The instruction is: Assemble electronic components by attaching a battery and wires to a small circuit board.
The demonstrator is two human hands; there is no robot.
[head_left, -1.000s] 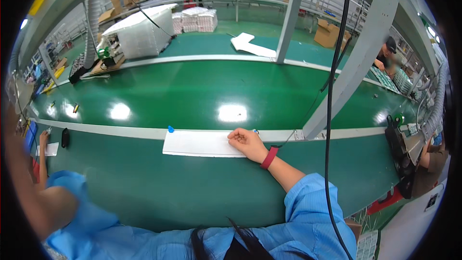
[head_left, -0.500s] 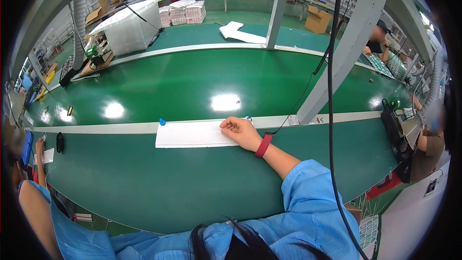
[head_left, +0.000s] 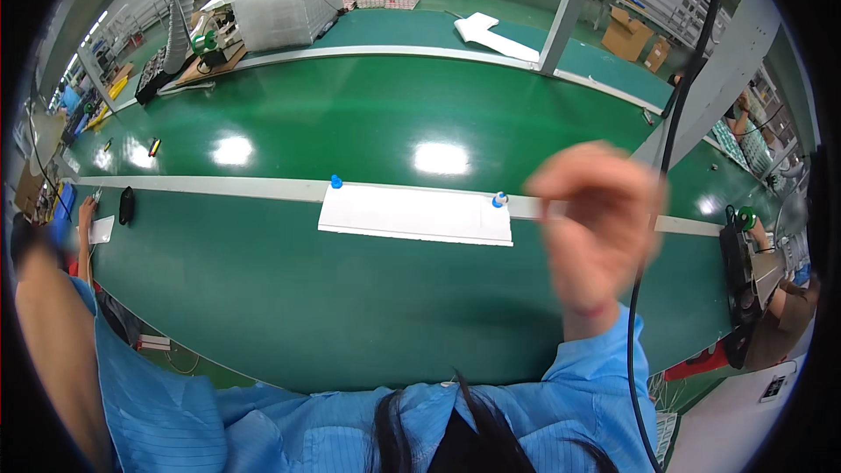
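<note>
My right hand [head_left: 600, 215] is raised above the green worktop, to the right of a white sheet [head_left: 412, 213] and apart from it. The fingers look curled, but motion smears them, and I cannot make out anything in them. The long sheet lies against the pale rail. A small blue piece [head_left: 336, 181] stands at its far left corner. By the far right corner is a small white-and-blue piece [head_left: 499, 200]. My bare left arm [head_left: 57, 342] shows at the left edge, while its hand is out of sight.
Beyond the pale rail [head_left: 219, 186] runs a shiny green surface [head_left: 333, 123]. A black cable [head_left: 632, 324] hangs down at the right, before a grey post [head_left: 727, 79]. Another person's hand [head_left: 86, 210] is at the far left. A black device [head_left: 740, 267] stands at the right end.
My right hand has left the sheet's right part and come up and to the right, uncovering the white-and-blue piece. The whole view has shifted, with the worktop appearing higher.
</note>
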